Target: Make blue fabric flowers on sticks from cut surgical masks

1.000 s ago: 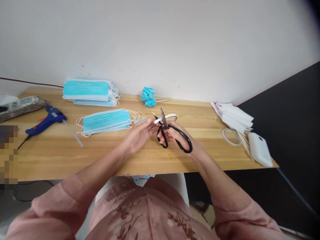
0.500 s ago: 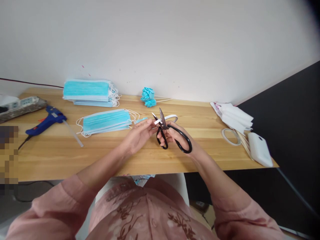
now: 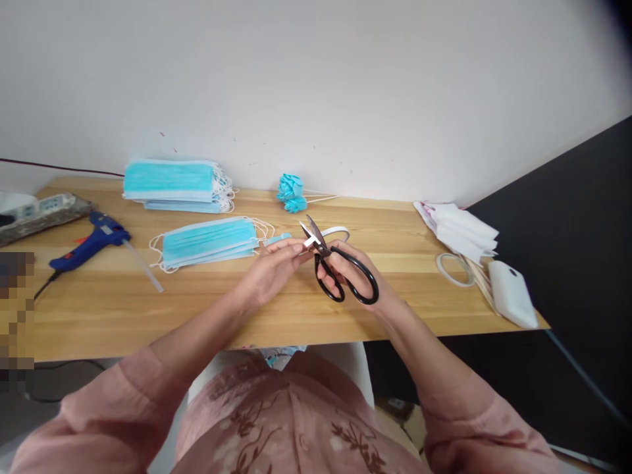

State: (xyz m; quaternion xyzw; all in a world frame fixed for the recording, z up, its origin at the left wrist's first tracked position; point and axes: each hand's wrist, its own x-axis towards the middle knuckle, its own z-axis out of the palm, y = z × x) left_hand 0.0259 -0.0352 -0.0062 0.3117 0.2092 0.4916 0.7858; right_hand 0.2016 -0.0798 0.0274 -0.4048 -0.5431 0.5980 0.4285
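My right hand [image 3: 353, 266] is closed around black-handled scissors [image 3: 363, 276], which point up and left. Between their partly spread dark blades lies a narrow white strip [image 3: 311, 241]. My left hand [image 3: 276, 263] pinches at the strip's near end with thumb and fingers, just left of the blades. Behind the scissors a white curved band [image 3: 338, 230] arcs; whether it joins the strip is hidden. A small light-blue piece [image 3: 279, 238] shows just beyond my left fingers. Light-blue folded paper-like flowers [image 3: 290, 189] on thin sticks lie farther back.
Blue face masks [image 3: 210, 242] and a taller mask stack [image 3: 170, 184] lie left on the wooden table [image 3: 197, 316]. Beyond are a blue glue gun [image 3: 93, 242] and a power strip [image 3: 44, 210]. At right are white sheets [image 3: 464, 229], a white ring [image 3: 454, 270] and a white device [image 3: 513, 293].
The scissor blades have come closer together around the white strip, and the lower handle loop has swung right toward the other. My left hand stays nearly in place.
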